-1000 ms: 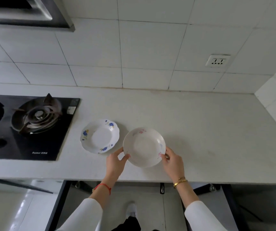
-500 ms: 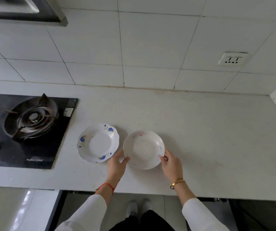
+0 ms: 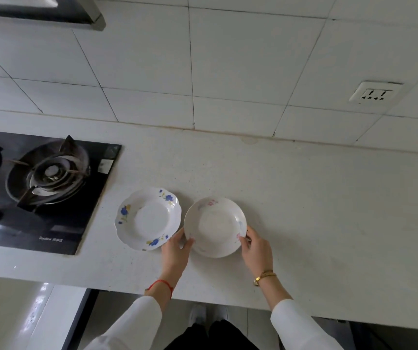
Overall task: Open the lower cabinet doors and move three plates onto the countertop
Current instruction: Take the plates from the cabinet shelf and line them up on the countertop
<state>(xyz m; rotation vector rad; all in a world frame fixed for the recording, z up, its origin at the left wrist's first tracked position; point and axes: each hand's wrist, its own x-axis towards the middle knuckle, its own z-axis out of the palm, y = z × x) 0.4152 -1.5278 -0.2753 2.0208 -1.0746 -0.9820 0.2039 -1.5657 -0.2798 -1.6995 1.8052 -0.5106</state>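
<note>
Two plates rest side by side on the white countertop (image 3: 316, 210). The left one is a scalloped plate with blue flowers (image 3: 148, 218). The right one is a round plate with faint pink flowers (image 3: 215, 226). My left hand (image 3: 176, 251) touches the pink-flowered plate's near-left rim with thumb and fingers. My right hand (image 3: 256, 248) holds its near-right rim. Below the counter edge, a dark edge of an open lower cabinet door (image 3: 76, 322) shows; the cabinet's inside is hidden.
A black gas hob (image 3: 49, 193) with a burner lies at the left, close to the blue-flowered plate. A range hood (image 3: 51, 13) hangs at top left. A wall socket (image 3: 374, 93) sits on the tiled wall at right. My feet stand below the counter edge.
The view has shifted up and closer to the counter. The pink-flowered plate has been lowered onto the countertop beside the blue-flowered one, with both hands staying at its rim.
</note>
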